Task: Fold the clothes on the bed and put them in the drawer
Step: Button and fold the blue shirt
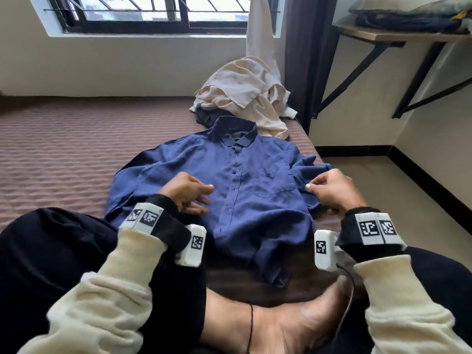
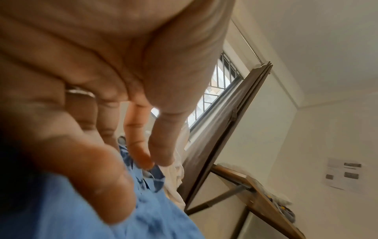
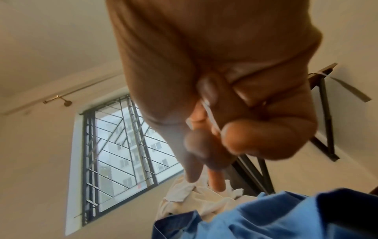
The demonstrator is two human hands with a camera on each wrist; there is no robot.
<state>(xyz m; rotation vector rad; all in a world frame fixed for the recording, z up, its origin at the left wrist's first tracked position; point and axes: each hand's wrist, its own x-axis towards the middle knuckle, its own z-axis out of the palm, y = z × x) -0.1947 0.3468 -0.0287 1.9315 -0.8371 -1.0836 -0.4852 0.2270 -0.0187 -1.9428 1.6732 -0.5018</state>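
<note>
The left hand (image 1: 187, 192) rests on the front of the blue shirt (image 1: 245, 175), its fingers loose and slightly spread, holding nothing. The shirt lies buttoned and face up on the bed (image 1: 63, 149) between both hands, with a heap of cream clothes (image 1: 245, 93) just beyond its collar. At the shirt's right sleeve the right hand (image 1: 332, 190) is curled, but I cannot tell whether it pinches the cloth.

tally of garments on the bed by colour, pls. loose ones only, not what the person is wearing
Blue: 1, the blue shirt laid flat, buttoned front up.
Cream: 1 heap, the cream clothes behind the collar; the number of pieces in it cannot be told.
Dark: 1, a dark garment mostly hidden under the cream heap.
Total: 3 visible items at least.
</note>
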